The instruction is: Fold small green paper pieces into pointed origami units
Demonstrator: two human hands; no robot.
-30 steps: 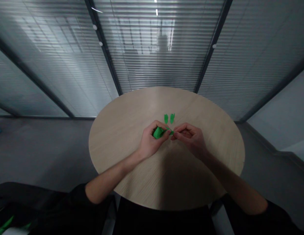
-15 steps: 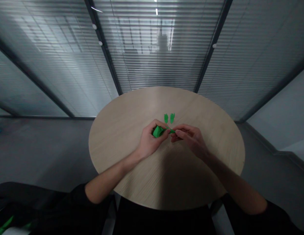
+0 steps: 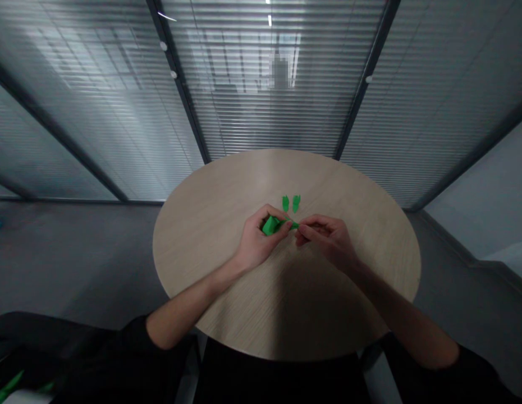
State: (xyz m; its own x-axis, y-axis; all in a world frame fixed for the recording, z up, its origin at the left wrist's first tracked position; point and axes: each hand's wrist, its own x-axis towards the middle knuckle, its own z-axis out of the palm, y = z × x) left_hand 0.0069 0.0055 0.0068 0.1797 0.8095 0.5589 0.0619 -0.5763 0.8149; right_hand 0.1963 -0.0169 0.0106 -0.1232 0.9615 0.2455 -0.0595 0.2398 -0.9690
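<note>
A small piece of folded green paper (image 3: 273, 225) is held over the round wooden table (image 3: 210, 224). My left hand (image 3: 256, 238) is curled around its thicker left part. My right hand (image 3: 326, 238) pinches its thin right tip with fingertips pressed together. Both hands meet just above the table's middle. Just beyond them, two small finished green paper pieces (image 3: 290, 203) lie side by side on the tabletop.
Glass walls with horizontal blinds and dark metal posts (image 3: 181, 90) stand right behind the table. Grey floor surrounds it. More green paper bits (image 3: 8, 386) show at the bottom left corner, near my dark sleeve.
My right hand's fingers shifted slightly along the paper's tip and re-pinched it. The left hand and the two pieces on the table stayed where they were.
</note>
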